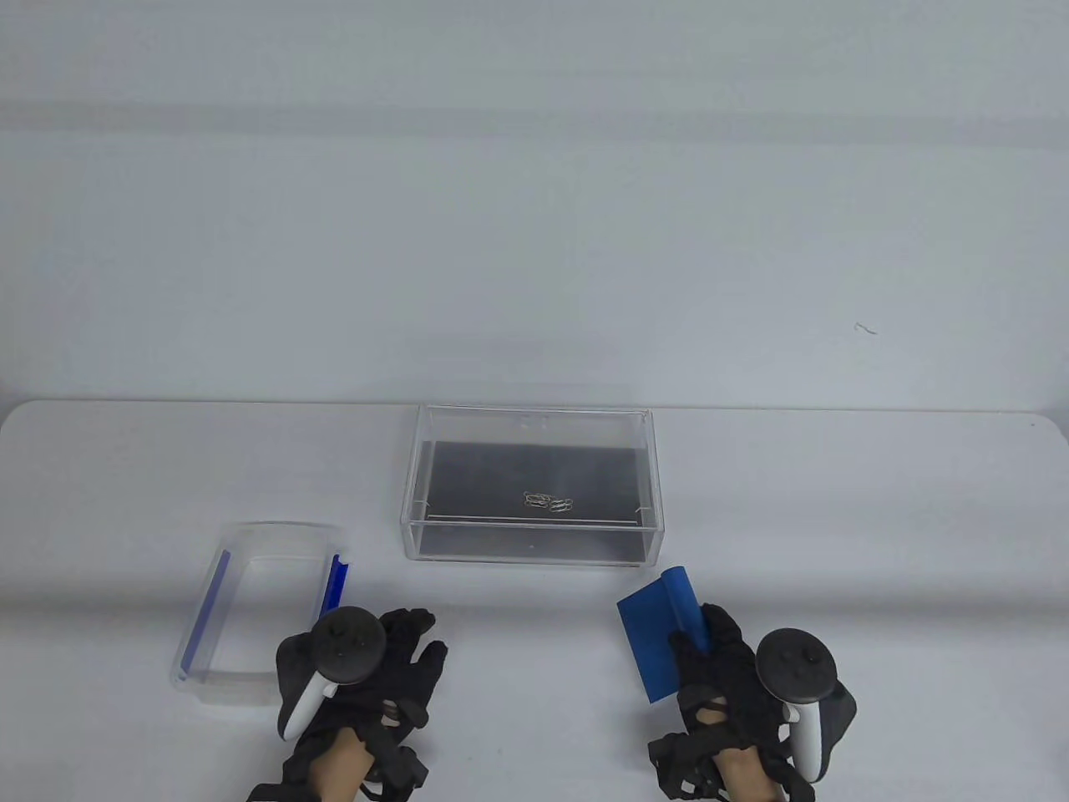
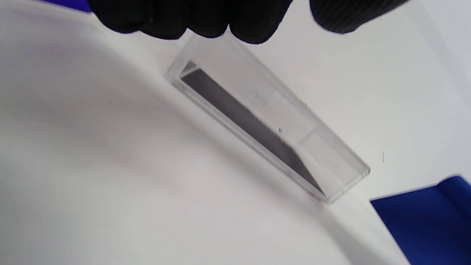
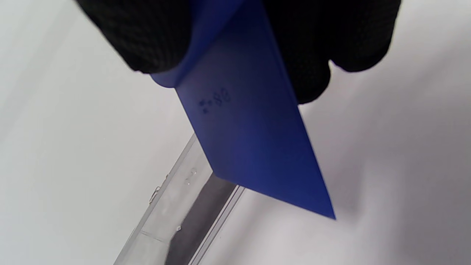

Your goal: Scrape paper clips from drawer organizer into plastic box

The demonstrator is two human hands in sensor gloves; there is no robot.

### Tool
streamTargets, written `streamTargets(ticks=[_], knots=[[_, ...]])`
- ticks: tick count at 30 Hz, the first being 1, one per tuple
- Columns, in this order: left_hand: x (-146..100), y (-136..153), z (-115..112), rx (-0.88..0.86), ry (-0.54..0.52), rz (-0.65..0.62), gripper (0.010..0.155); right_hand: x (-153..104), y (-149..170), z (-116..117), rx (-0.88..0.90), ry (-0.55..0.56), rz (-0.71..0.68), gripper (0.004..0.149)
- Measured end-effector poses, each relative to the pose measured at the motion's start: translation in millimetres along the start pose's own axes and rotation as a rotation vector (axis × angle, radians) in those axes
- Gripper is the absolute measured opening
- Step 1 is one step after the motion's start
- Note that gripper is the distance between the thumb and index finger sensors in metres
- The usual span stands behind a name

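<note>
A clear drawer organizer (image 1: 534, 484) with a dark floor stands mid-table and holds a small cluster of paper clips (image 1: 547, 502). It also shows in the left wrist view (image 2: 265, 121) and the right wrist view (image 3: 184, 221). A clear plastic box (image 1: 250, 610) with blue side clips lies at the left front. My left hand (image 1: 392, 660) rests on the table right of the box, fingers spread, holding nothing. My right hand (image 1: 718, 660) grips a blue scraper (image 1: 660, 635) (image 3: 250, 140) just in front of the organizer's right corner; its blade also shows in the left wrist view (image 2: 430, 217).
The white table (image 1: 877, 518) ends at a far edge just behind the organizer, with a pale wall beyond. A small dark mark (image 1: 865, 328) sits on the wall at the right.
</note>
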State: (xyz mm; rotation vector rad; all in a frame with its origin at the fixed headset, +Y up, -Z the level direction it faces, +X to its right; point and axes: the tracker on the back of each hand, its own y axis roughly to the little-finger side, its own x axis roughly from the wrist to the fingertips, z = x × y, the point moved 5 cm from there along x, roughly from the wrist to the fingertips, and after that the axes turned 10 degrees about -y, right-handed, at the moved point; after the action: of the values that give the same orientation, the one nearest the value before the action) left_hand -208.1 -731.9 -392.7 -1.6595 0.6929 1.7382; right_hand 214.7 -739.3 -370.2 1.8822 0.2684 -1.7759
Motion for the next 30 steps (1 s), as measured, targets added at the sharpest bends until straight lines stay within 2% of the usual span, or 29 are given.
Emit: streamTargets(ticks=[4, 9, 14, 18, 23, 27, 30], knots=[[2.5, 19.2, 54.4, -0.095, -0.163, 0.032, 0.064, 0.6, -0.8, 3.1, -0.018, -0.027, -0.01, 0.065], [-6.6, 69.4, 116.1, -0.157, -0.37, 0.149, 0.064, 1.0, -2.1, 5.4, -0.021, -0.041, -0.017, 0.065], [-14.3, 107.0, 147.6, -0.165, -0.531, 0.246, 0.062, -0.7, -1.4, 10.0, -0.019, -0.041, -0.019, 0.065], [-16.9, 132.4, 153.1, -0.112, -0.55, 0.338, 0.062, -0.6, 0.2, 12.6, -0.017, -0.045, -0.016, 0.065], [-21.5, 166.4, 148.7, -0.084, -0.505, 0.499, 0.067, -0.6, 1.0, 14.3, -0.031, -0.048, -0.011, 0.065], [-22.0, 191.2, 134.4, -0.074, -0.411, 0.638, 0.075, -1.1, 1.2, 17.9, -0.053, -0.046, -0.01, 0.065], [-15.9, 204.0, 126.6, -0.018, -0.292, 0.719, 0.082, -0.7, -0.2, 19.8, -0.071, -0.049, -0.012, 0.065]])
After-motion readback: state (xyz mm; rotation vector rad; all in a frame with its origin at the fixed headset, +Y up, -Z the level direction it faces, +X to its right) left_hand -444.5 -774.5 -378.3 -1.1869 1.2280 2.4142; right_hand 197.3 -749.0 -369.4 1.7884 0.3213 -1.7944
